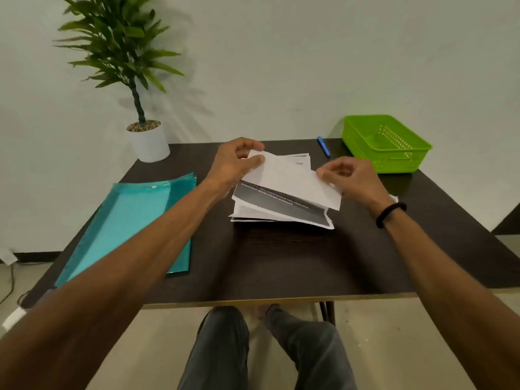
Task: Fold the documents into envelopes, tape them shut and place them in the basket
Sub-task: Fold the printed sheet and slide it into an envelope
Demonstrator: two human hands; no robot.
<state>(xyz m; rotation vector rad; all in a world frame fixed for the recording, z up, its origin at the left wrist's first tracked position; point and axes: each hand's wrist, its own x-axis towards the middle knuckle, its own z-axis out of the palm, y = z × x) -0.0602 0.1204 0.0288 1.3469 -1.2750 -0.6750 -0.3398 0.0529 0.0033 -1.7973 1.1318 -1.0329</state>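
Two hands hold one white sheet [292, 178] just above the paper stack [281, 209] at the middle of the dark counter [281, 263]. Left hand [233, 164] pinches the sheet's far left corner between thumb and fingers [257, 160]; right hand [351, 177] pinches its right edge, fingers curled. Green basket [387, 143] sits right of the stack, a blue pen [323, 146] between them. Teal folder [126, 223] lies left of the stack, a potted plant [147, 136] behind it.

you had two hands up: left hand [235, 161], right hand [350, 177]. one green basket [388, 159]. one blue pen [323, 146]. one teal folder [132, 220]. one potted plant [147, 142]. one paper stack [281, 209], sheet count unreadable.
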